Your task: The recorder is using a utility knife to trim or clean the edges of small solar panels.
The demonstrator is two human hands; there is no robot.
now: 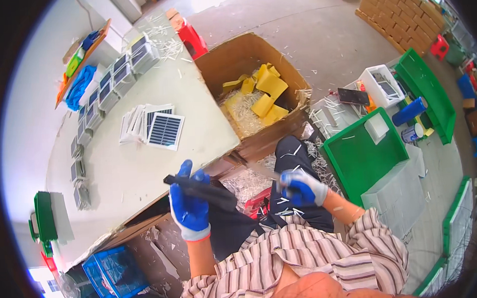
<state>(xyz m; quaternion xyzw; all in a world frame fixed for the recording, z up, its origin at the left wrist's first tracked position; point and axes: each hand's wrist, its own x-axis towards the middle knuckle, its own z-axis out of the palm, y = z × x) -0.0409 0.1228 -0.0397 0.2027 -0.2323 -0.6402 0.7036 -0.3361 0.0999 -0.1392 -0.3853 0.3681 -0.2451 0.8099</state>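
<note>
My left hand [189, 207], in a blue and white work glove, grips a long black bar-like object [206, 193] above my lap. What kind of object it is, I cannot tell. Over my right thigh is my right hand [303, 187], gloved alike and blurred, with its fingers curled in. A thin greyish blade-like shape [264, 169] seems to reach from it toward the left, too smeared to name. On the table to the left lies a fanned pile of small white-framed solar panels [165, 131].
Stacks of small panels [108, 91] line the far left of the white table [206, 134]. A cardboard box [250, 47] with yellow pieces and white strips stands ahead. At right are a green tray [364, 154], a phone [353, 96] and a blue roll [409, 111].
</note>
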